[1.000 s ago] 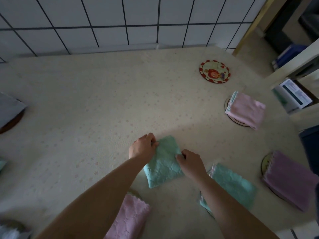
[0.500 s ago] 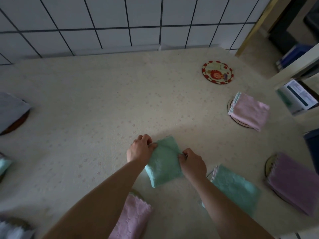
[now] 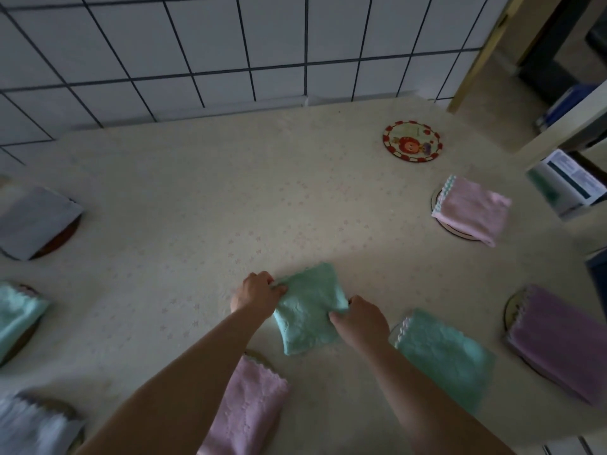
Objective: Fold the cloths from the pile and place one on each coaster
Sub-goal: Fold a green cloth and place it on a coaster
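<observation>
1. far left on the cream table, a grey cloth and a mint cloth each cover a dark coaster.
2. the left hand pinches the left edge of a folded mint-green cloth, fingers curled.
3. that cloth lies flat at the table's centre.
4. the right hand grips its right edge.
5. far right, a bare red-rimmed coaster sits near the tiled wall.

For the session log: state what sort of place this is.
Probably a room in a home, at a table set against a wall. The signs: the white tiled wall, the pale flower-print tablecloth, and the cartoon-picture coaster among the folded cloths. A doorway opens at the far right.
</observation>
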